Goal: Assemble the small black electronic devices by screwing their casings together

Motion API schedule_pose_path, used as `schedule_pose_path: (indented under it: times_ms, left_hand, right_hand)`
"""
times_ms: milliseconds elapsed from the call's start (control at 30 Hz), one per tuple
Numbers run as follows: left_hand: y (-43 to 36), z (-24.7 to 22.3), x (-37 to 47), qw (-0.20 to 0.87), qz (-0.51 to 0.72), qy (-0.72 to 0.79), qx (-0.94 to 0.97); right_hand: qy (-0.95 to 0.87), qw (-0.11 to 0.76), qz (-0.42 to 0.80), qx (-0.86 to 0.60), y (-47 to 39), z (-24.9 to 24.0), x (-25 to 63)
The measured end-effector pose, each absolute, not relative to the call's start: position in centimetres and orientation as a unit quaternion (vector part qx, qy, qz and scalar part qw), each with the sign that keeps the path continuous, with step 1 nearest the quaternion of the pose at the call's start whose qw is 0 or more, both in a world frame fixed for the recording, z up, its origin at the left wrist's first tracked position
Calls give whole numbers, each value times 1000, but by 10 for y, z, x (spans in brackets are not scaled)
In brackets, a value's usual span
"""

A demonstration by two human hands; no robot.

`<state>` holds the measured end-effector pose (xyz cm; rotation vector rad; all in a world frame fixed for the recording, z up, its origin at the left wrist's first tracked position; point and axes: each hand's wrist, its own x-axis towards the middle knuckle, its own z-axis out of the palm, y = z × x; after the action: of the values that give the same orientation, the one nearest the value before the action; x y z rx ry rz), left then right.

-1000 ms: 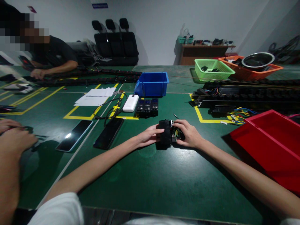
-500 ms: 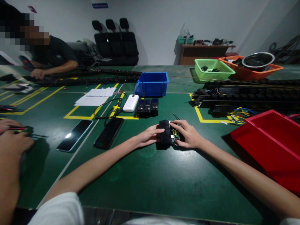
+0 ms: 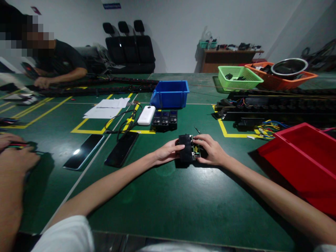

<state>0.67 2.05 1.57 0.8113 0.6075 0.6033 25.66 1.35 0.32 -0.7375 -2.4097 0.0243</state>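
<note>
A black housing point(image 3: 185, 148) is held just over the green table, gripped at its left side by my left hand point(image 3: 168, 152), thumb on top. From its right side a circuit board point(image 3: 196, 149) with yellow and white parts sticks out. The fingers and thumb of my right hand point(image 3: 210, 150) hold that board at its top and bottom edges. A thin dark tool or wire point(image 3: 197, 130) lies behind my right fingers; its other end is hidden. Three black modules point(image 3: 165, 120) stand side by side farther back.
Beyond the modules is a blue bin point(image 3: 172, 94), with a white power bank point(image 3: 146, 115) and cables beside it. Two phones point(image 3: 122, 148) lie left. A red bin point(image 3: 301, 164) is right. Another person's hands point(image 3: 19, 154) hold wires at far left.
The circuit board sits slightly deeper in the black housing, and my right fingers have shifted a little. The other person's hands at far left have moved slightly right.
</note>
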Motion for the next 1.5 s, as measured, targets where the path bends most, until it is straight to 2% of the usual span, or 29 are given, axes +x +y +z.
schedule_pose_path:
  times_ms: [500,833,1233,1500]
  left_hand:
    - [18,13,8,819,296,284,402]
    - [19,14,8,820,293,287,398]
    - [19,16,6,827,285,280,396]
    - [18,18,6,825,283,273,406]
  right_hand:
    - [-907,337,-49,-246,12,4,254]
    - [-920,308,-10,-243,11,7,256]
    - [-912,338,7,-232,11,1,261]
    - [-911,328,16,-251,11,4,259]
